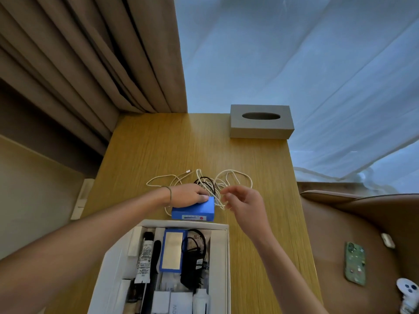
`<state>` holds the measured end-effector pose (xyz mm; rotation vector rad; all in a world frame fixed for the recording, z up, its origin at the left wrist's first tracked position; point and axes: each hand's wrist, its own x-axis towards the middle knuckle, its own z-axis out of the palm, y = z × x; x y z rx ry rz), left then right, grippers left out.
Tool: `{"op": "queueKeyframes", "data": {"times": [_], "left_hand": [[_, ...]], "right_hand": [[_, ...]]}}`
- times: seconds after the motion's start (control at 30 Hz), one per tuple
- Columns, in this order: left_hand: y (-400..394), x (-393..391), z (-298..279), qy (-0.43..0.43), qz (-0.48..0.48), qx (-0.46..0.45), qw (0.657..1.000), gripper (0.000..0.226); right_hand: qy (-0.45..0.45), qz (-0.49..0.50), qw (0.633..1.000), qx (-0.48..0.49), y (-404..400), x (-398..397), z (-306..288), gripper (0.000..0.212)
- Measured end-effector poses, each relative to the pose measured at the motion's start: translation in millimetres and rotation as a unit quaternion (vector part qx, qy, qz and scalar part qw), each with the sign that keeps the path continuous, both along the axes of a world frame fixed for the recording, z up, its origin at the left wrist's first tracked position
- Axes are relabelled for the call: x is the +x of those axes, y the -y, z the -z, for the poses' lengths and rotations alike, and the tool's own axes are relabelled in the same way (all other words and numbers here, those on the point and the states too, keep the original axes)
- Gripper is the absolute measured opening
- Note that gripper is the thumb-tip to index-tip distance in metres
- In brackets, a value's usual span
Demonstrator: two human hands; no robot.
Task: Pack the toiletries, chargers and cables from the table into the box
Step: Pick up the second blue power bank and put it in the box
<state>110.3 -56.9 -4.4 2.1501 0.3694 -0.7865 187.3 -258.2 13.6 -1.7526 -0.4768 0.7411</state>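
Observation:
A tangle of white and black cables lies mid-table. In front of it sits a small blue box. My left hand rests on the blue box's top, fingers down at the edge of the cables. My right hand hovers just right of the tangle with fingers apart, holding nothing. The white packing box stands open at the near edge; inside are a black charger, a blue-framed mirror, a tube, a black comb and small white items.
The wooden table carries a grey tissue box at the far right corner. Curtains hang behind. To the right, a brown chair holds a green phone and a white controller.

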Motion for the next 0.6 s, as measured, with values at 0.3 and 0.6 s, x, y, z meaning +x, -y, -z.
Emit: {"op": "queueKeyframes", "data": {"times": [0.3,0.6], "left_hand": [[-12.8,-41.2,-63.0,0.025,-0.136,-0.171,0.976,0.033],[-12.2,-106.4,-87.3,0.126,-0.278,-0.498,0.812,0.077]], "right_hand": [[-0.046,-0.067,0.990,0.116,-42.7,-25.8,-13.1,0.035],[0.070,-0.094,0.992,0.051,-73.9,-42.5,-22.1,0.016]]}}
